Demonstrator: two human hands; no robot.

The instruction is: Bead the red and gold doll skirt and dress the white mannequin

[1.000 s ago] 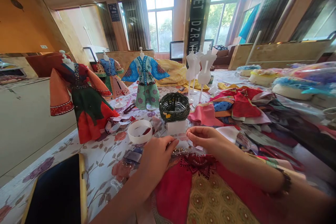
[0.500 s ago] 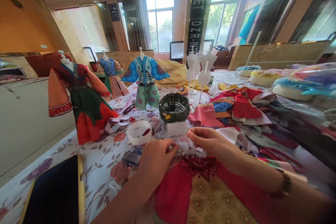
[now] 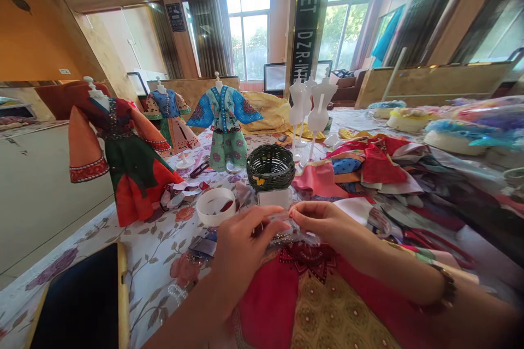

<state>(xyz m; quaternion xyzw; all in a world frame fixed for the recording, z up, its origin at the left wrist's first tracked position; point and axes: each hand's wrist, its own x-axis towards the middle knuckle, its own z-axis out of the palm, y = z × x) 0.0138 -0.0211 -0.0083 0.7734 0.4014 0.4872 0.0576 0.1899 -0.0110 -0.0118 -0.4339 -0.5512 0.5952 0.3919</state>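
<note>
My left hand (image 3: 248,240) has thumb and fingers curved around the edge of a small clear plastic bag (image 3: 286,234). Fingertips of my right hand (image 3: 327,218) are pinched together at the bag's right side, touching close to my left fingertips. Shiny beads show at the bag, though its contents are hard to make out. Just below the hands lies a red and gold garment (image 3: 327,305) with a dark red pointed trim. A white box (image 3: 274,198) sits behind my fingers, in front of a dark woven basket (image 3: 271,168).
A white ring-shaped dish (image 3: 216,207) and a phone (image 3: 82,297) are at the left. Dressed miniature forms (image 3: 228,114) stand behind, beside bare white forms (image 3: 322,101). Fabric pieces (image 3: 380,166) and red scissors (image 3: 434,245) lie at the right.
My left hand has lifted and moved up to the bag, its fingers now beside those of my right hand. My right hand has shifted slightly left.
</note>
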